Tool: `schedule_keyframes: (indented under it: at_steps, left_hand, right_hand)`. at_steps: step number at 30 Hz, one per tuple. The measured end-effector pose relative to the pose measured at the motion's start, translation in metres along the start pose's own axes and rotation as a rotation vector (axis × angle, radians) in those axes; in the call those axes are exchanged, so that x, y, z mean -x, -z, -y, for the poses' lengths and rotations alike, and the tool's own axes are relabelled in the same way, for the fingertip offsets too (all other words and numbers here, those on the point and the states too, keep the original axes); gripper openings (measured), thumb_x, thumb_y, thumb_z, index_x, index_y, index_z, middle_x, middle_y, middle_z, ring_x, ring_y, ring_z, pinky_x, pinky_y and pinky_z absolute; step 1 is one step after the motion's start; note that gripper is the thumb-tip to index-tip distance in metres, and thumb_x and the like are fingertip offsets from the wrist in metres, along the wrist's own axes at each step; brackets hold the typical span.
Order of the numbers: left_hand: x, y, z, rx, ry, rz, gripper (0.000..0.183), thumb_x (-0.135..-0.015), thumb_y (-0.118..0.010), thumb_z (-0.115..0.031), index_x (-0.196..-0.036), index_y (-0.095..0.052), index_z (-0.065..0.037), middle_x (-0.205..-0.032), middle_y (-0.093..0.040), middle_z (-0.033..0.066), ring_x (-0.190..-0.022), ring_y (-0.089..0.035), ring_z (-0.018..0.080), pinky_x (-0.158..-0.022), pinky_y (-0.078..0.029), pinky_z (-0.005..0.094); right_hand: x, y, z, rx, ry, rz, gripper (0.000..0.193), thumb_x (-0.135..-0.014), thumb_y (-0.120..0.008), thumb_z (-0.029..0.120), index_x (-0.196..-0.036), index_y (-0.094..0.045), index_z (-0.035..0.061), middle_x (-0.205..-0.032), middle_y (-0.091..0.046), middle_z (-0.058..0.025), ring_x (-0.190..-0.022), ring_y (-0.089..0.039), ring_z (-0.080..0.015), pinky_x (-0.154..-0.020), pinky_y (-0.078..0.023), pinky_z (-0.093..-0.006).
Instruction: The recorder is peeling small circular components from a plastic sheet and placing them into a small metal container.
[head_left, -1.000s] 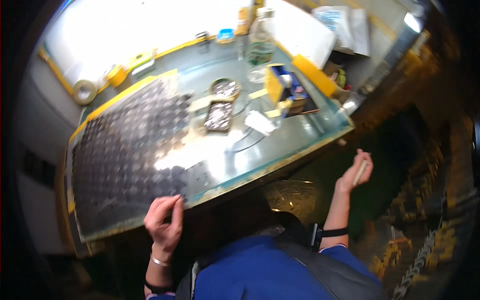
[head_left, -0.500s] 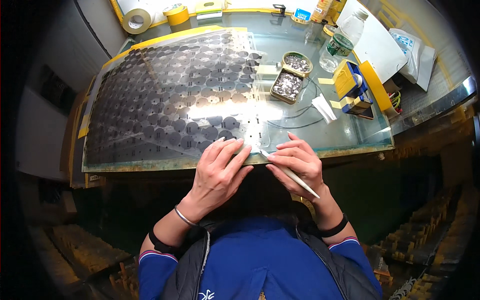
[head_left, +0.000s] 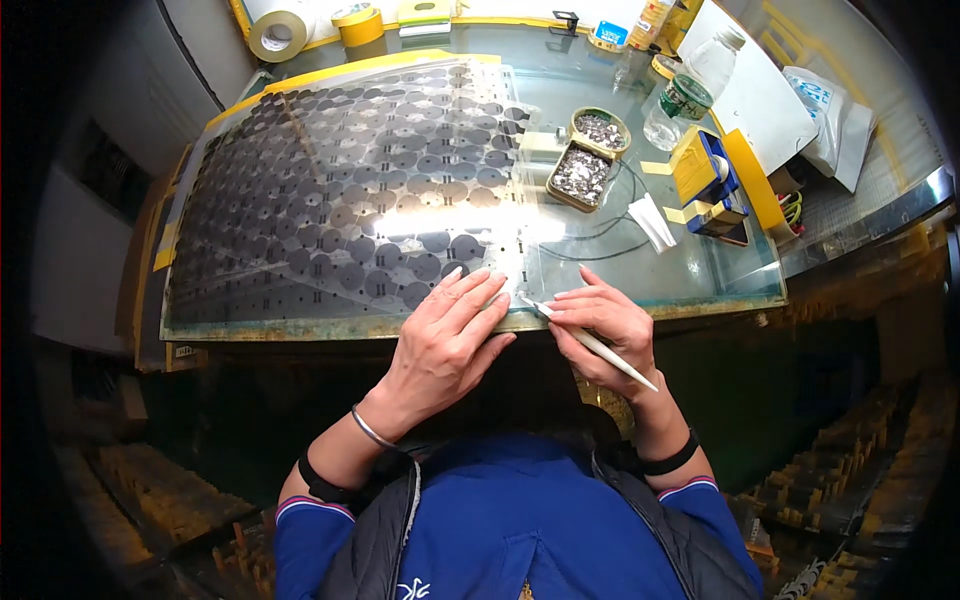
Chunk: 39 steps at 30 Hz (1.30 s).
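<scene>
A large transparent film sheet [head_left: 350,200] printed with rows of dark discs lies on the glass table. My left hand [head_left: 447,325] rests on its near right corner, fingers stretched out side by side and fingertips on the surface. Just right of it, my right hand [head_left: 608,335] is closed on a slim white pen-shaped tool [head_left: 608,352] with a tapered rear end. Its small greyish tip points up and left at the film's edge, close to my left fingertips. Whether the tip touches the film, I cannot tell.
Two small tins of dark-and-white flakes [head_left: 580,173] stand beyond my hands. Right of them are a folded white paper [head_left: 652,224], a blue-and-yellow tape dispenser [head_left: 706,175] and a plastic bottle [head_left: 695,90]. Tape rolls [head_left: 279,36] sit at the back left. The glass table's front edge [head_left: 300,330] runs by my wrists.
My right hand has shifted slightly right with the white tool, and its tip is a bit farther from my left fingers. The left hand keeps almost the same place.
</scene>
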<state>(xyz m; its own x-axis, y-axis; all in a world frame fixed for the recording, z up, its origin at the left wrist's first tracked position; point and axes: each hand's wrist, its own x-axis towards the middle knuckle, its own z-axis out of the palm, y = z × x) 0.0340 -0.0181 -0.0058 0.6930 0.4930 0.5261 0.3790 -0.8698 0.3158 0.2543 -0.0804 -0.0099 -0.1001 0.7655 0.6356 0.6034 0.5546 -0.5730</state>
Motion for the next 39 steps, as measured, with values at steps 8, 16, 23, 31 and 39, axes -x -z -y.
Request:
schedule_keyframes:
  at_steps: [8, 16, 23, 31, 39]
  left_hand:
    - [-0.007, -0.002, 0.002, 0.062, -0.001, -0.026, 0.033, -0.076, -0.078, -0.017, -0.103, -0.066, -0.001, -0.123, -0.062, 0.0149, -0.119, -0.057, 0.0318, -0.104, -0.044, 0.0459]
    - [-0.013, -0.002, 0.000, 0.129, 0.034, -0.035, 0.027, -0.074, -0.077, -0.016, -0.093, -0.067, 0.000, -0.115, -0.066, 0.0147, -0.112, -0.062, 0.0323, -0.103, -0.046, 0.0459]
    - [-0.012, -0.009, 0.004, 0.102, 0.022, -0.084, 0.020, -0.078, -0.076, -0.015, -0.089, -0.067, -0.001, -0.114, -0.067, 0.0139, -0.110, -0.063, 0.0314, -0.100, -0.048, 0.0449]
    - [-0.038, 0.006, 0.007, 0.154, 0.135, 0.029, 0.009, -0.079, -0.074, -0.010, -0.083, -0.069, -0.004, -0.091, -0.066, 0.0089, -0.084, -0.063, 0.0281, -0.075, -0.050, 0.0378]
    - [-0.040, -0.007, 0.004, 0.109, 0.064, 0.070, 0.010, -0.082, -0.066, -0.003, -0.089, -0.059, 0.000, -0.086, -0.055, 0.0136, -0.083, -0.058, 0.0316, -0.072, -0.048, 0.0406]
  right_hand:
    - [0.007, -0.007, -0.007, 0.078, 0.126, -0.036, 0.020, -0.070, -0.075, -0.001, -0.087, -0.070, 0.0073, -0.089, -0.072, -0.0069, -0.086, -0.070, -0.0232, -0.098, -0.048, -0.0498]
    - [0.016, -0.025, -0.001, 0.266, 0.240, -0.151, 0.024, -0.069, -0.075, 0.000, -0.091, -0.068, 0.0066, -0.088, -0.070, -0.0059, -0.086, -0.069, -0.0232, -0.096, -0.050, -0.0492]
    - [0.003, -0.029, -0.003, 0.177, 0.015, -0.422, 0.015, -0.077, -0.074, -0.003, -0.089, -0.065, 0.0029, -0.084, -0.070, -0.0139, -0.075, -0.070, -0.0305, -0.084, -0.057, -0.0449]
    - [-0.017, -0.022, -0.002, -0.084, -0.230, -0.124, 0.010, -0.088, -0.067, 0.004, -0.098, -0.069, 0.0041, -0.089, -0.073, -0.0120, -0.083, -0.071, -0.0259, -0.100, -0.046, -0.0395]
    - [-0.010, -0.029, -0.011, 0.025, -0.172, -0.113, 0.013, -0.079, -0.075, 0.005, -0.090, -0.071, 0.0078, -0.089, -0.073, -0.0102, -0.090, -0.070, -0.0297, -0.099, -0.047, -0.0475]
